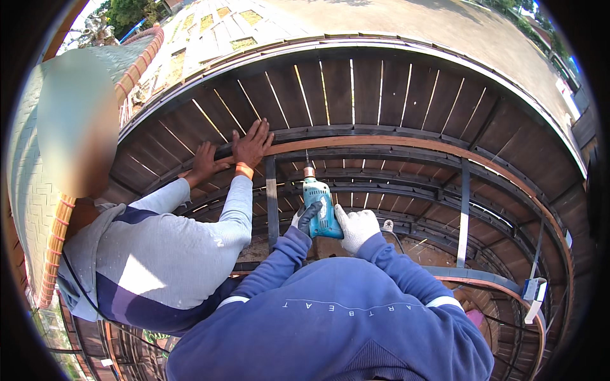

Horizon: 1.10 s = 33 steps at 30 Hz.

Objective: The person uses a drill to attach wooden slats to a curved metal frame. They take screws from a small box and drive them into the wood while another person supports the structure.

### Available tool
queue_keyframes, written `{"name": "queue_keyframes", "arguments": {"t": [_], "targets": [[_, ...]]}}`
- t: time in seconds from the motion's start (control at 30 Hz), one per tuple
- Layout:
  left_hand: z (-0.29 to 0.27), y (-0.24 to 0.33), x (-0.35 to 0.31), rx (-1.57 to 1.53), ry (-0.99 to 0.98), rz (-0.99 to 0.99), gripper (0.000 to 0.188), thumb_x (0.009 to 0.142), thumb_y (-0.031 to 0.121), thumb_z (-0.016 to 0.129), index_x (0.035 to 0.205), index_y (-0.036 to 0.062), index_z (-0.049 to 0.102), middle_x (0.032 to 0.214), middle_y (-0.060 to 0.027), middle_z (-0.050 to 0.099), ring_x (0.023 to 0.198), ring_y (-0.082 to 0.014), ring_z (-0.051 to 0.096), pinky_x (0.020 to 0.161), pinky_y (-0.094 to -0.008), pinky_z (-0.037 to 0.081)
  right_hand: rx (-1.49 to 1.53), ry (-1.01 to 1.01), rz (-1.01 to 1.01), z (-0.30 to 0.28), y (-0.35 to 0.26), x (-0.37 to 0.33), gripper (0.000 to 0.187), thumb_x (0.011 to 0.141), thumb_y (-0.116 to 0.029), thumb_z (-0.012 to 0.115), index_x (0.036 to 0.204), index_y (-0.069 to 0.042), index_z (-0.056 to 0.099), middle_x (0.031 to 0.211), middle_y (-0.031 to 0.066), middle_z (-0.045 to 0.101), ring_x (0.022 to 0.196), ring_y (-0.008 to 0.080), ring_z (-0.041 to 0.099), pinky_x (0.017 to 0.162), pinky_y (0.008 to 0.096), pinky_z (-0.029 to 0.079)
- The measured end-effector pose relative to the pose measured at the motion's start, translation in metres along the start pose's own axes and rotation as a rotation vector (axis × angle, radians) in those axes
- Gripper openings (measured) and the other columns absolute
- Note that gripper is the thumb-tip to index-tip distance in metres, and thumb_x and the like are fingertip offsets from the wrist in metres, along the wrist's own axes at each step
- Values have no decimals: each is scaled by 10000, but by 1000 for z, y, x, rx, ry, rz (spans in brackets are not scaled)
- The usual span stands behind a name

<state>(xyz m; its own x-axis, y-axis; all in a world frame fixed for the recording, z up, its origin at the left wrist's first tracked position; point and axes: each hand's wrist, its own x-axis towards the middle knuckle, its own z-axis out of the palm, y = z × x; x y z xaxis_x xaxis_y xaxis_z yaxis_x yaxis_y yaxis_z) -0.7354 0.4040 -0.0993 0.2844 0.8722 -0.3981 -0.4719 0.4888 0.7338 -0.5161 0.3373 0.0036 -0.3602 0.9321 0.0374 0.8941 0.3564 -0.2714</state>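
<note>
A teal power drill (323, 213) points away from me, its thin bit reaching a curved reddish-brown strip (381, 140) along the dark frame. Whether the bit has entered the strip I cannot tell. My left hand (307, 218), in a grey and black glove, is closed around the drill's left side. On the rear right of the drill, my right hand (358, 228) grips it in a whitish glove, one digit lying along the body; its other fingers are partly hidden. A co-worker's hand (252, 146) presses on the strip left of the bit, with their other hand (204, 165) beside it.
The co-worker (165, 254), in a grey top and woven hat, leans in close on my left. Curved dark metal rails (406, 187) and upright bars (464, 209) surround my arms. Dark slats (365, 95) stand beyond. A white box-like fitting (535, 298) hangs at right.
</note>
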Motion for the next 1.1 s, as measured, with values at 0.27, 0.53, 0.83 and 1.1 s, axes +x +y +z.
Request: {"name": "queue_keyframes", "arguments": {"t": [0.27,0.53,0.83,1.1], "targets": [[20,23,-6,53,16,-20,516,926,279,795,1334,25,606,1182,-116,716,1019,-244,732,907,-411,619,8,-40,44,-13,-5,6,764,793,-246,725,1493,-38,500,962,147,734,887,324,719,877,463,492],[20,26,0,73,0,3,493,921,299,807,1297,33,631,1142,-88,729,971,-219,740,871,-384,624,3,-65,75,-16,-8,9,774,812,-275,735,1511,-46,493,971,137,735,895,314,722,879,462,491],[17,37,5,47,16,-88,523,931,310,795,1325,31,596,1179,-108,712,1003,-240,738,889,-410,627,24,-43,110,-24,-18,11,770,799,-275,745,1499,-58,507,980,133,733,911,312,719,894,477,488],[21,38,1,134,86,-46,573,928,407,793,1335,53,597,1145,-85,703,969,-210,715,863,-389,605,38,5,140,-27,-27,11,797,764,-292,784,1482,-57,529,990,139,722,951,316,703,918,484,481]]}}
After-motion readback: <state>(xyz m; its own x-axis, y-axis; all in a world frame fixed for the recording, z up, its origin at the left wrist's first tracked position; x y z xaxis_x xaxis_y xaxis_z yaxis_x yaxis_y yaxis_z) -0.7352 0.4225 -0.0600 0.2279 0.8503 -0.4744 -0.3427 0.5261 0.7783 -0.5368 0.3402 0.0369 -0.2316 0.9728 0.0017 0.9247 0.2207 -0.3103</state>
